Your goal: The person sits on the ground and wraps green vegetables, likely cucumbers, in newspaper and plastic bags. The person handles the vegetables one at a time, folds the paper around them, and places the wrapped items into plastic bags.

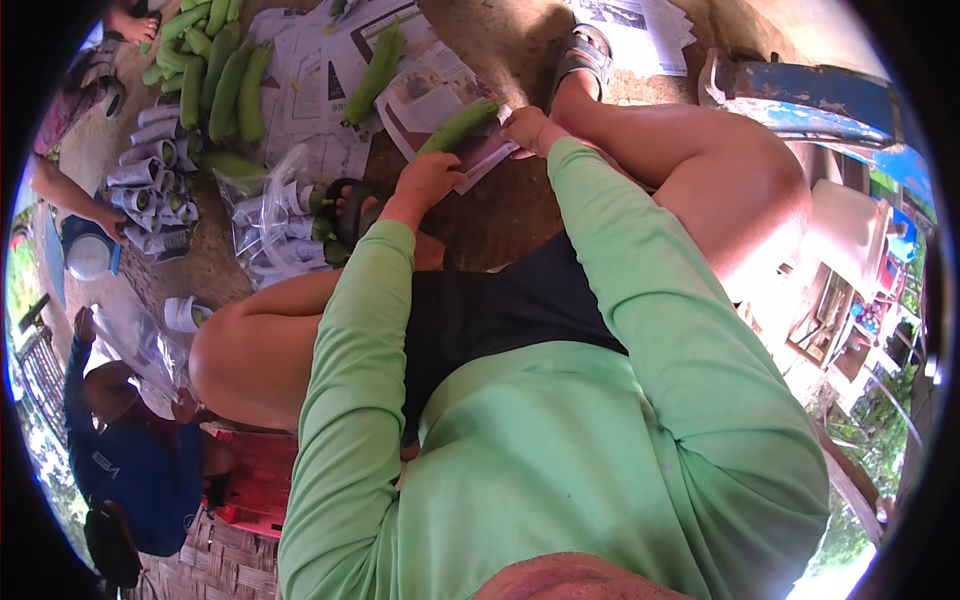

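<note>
On a sheet of newspaper (490, 168) between my feet lies a long green gourd (455, 127), slanting up to the right. My left hand (425, 185) closes over the gourd's near end, its thumb by the paper. With fingers pinched together, my right hand (527, 130) holds the paper's edge beside the gourd's far tip. Just beyond, another gourd (376, 72) rests on spread newspaper. Beside my left foot stands a clear plastic bag (268, 225) with several paper-wrapped gourds inside.
Unwrapped gourds (228, 88) are heaped at the far left, near a stack of paper-wrapped ones (145, 185). Another person's hand (112, 222) reaches toward that stack. A person in blue (140, 480) at the left holds a plastic bag (140, 345). More newspapers (640, 35) lie far right.
</note>
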`<state>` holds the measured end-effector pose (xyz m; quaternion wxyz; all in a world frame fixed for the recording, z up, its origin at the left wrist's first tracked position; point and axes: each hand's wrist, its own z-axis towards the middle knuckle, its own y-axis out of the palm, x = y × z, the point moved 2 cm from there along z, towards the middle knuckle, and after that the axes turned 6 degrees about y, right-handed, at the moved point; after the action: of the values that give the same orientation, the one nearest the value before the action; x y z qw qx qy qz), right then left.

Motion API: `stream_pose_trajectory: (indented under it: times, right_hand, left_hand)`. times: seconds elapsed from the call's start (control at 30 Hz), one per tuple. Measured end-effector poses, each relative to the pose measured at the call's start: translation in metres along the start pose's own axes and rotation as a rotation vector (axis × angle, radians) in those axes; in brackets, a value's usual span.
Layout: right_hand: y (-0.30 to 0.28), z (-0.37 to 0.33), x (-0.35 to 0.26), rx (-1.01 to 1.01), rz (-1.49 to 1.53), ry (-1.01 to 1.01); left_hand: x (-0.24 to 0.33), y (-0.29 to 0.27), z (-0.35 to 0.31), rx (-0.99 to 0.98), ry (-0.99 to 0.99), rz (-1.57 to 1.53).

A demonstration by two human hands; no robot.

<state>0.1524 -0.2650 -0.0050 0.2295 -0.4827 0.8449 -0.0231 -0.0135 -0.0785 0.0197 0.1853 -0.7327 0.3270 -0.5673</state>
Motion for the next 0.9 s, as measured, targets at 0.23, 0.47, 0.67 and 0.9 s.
stream_pose_trajectory:
  times: [0.23,0.47,0.67,0.9]
  right_hand:
    - [0.000,0.002,0.001,-0.015,0.016,0.016]
    - [-0.002,-0.013,-0.008,0.748,-0.593,-0.731]
    - [0.051,-0.045,-0.053,0.187,-1.094,-0.608]
    - [0.062,-0.045,-0.033,0.300,-1.022,-0.624]
  left_hand:
    - [-0.009,0.001,0.005,-0.053,0.025,-0.075]
    - [0.006,-0.004,0.005,0.049,-0.015,-0.020]
    - [-0.005,-0.012,0.002,0.131,-0.059,-0.139]
    - [-0.030,0.000,0.004,0.177,0.074,-0.229]
